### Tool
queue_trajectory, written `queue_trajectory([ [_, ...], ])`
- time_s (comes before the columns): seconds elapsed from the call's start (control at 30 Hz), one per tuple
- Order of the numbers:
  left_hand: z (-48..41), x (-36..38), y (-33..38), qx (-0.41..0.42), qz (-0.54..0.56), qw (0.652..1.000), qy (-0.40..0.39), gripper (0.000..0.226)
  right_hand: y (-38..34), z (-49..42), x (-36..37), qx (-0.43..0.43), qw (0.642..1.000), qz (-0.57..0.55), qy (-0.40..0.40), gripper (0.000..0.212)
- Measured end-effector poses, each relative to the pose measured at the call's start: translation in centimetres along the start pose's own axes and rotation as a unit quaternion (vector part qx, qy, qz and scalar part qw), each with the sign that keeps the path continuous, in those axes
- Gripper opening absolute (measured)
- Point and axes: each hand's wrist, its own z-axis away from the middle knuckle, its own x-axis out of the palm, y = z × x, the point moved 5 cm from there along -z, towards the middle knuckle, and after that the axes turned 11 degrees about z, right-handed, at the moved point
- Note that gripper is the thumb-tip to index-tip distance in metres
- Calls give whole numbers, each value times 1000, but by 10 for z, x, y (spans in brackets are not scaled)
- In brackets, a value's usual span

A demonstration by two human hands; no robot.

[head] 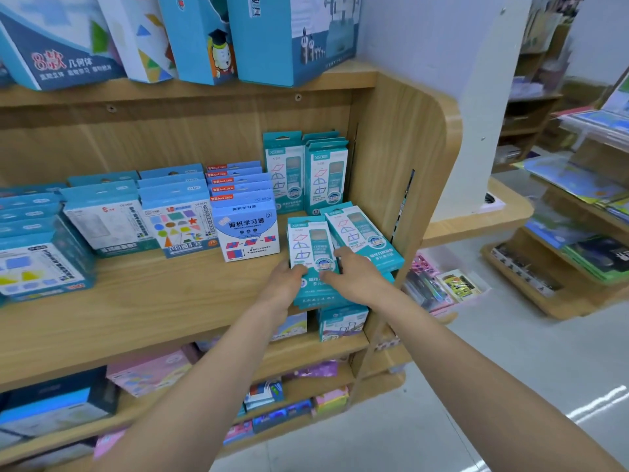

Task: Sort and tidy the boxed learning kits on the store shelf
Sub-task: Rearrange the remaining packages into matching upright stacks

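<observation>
Head view | we record left hand (285, 284) and right hand (355, 279), fingers (343, 254) pinching the lower end of one teal kit (308, 241) | held over flat teal stack (315, 296) at the shelf (163, 308) front right corner, apparently for squaring | matching kits (306, 172) upright at back right corner | boxes closed, contents unseen

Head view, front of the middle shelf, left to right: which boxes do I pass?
Blue-sided kit box → white box with a red 8 → coloured-shapes box → area-learning box → held teal box, gripped by left hand and right hand → tilted teal box.
</observation>
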Motion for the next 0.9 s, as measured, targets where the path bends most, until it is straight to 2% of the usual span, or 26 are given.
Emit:
queue_trajectory([
  [0.13,7,-2,-6,-3,4,1000,19,26,7,2,1,8,996,-81,-25,52],
  [0.37,11,-3,-9,-14,29,999,27,29,2,15,12,-11,988,-130,-88,75],
  [0.47,14,-3,-10,-14,30,999,31,29,-2,19,10,-9,983,-164,-83,73],
  [0.6,18,-8,-14,-6,38,998,41,27,-2,25,9,-32,984,-153,-80,62],
  [0.8,25,-8,-15,5,43,998,35,25,-1,26,21,-29,986,-151,-62,72],
  [0.9,29,-13,-19,4,31,999,35,26,4,25,21,-15,985,-169,-36,67],
])
